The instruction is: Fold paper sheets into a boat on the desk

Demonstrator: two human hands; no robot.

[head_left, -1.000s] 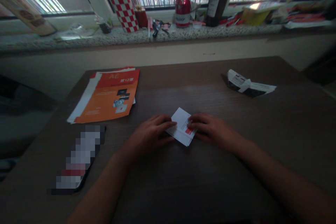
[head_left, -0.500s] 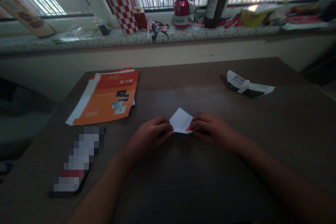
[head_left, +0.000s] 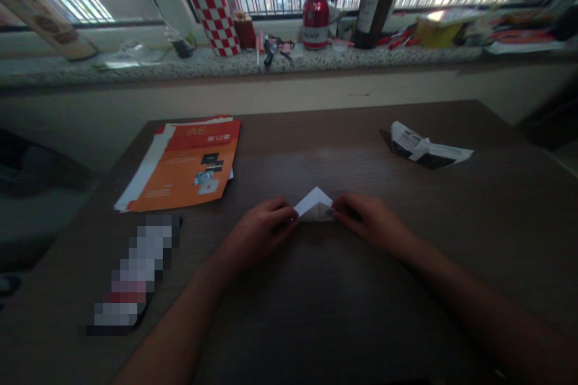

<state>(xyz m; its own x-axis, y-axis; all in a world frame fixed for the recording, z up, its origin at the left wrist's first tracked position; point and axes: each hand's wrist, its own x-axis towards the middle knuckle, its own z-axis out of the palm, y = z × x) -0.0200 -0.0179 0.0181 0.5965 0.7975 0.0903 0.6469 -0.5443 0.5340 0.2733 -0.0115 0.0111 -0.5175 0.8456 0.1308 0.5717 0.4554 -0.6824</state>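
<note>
A small folded sheet of white paper (head_left: 315,203) is held low over the middle of the table, its pointed corner facing away from me and a greyish folded flap along its near side. My left hand (head_left: 266,225) pinches its left corner between thumb and fingers. At the right corner, my right hand (head_left: 365,216) grips it in the same way. The fingertips hide both ends of the paper. Farther back on the right lies a folded paper boat (head_left: 427,147) with print and dark patches on it.
Orange booklets (head_left: 185,162) lie at the back left of the brown table (head_left: 289,313). A blurred-out phone (head_left: 135,274) is near my left forearm. On the stone windowsill (head_left: 203,66) stand a checkered cup (head_left: 215,21), a red can (head_left: 315,21) and a dark bottle (head_left: 378,6).
The paper's near part now shows a raised greyish flap, and the printed red patch is out of sight. Both hands still grip its corners. The view has shifted slightly.
</note>
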